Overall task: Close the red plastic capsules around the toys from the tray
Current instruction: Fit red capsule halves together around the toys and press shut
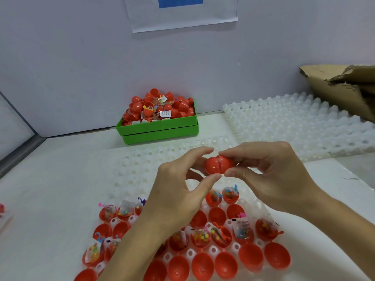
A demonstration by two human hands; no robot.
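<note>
Nearest the viewer, below both hands, a white moulded tray lies on the white worktop; its sockets hold open red capsule halves, some bare, others carrying small bagged toys with coloured beads. Above this tray the left hand and right hand meet at a red capsule: the left thumb and fingers pinch its left half, the right thumb and fingers pinch its right half, and a narrow seam shows between the halves, so it is not fully shut. The capsule is held in the air, clear of the tray. Just beyond the hands the tray's bare white sockets continue. Beyond and to the right of the right hand a second white socket tray lies on the worktop, with torn brown cardboard at its far right edge. Beyond the left hand, against the wall, a green bin is heaped with red capsules and bagged toys. The wall is pale and plain, meeting a side panel at the far left corner; a white sheet with a blue rectangle hangs on it, above the bin.
</note>
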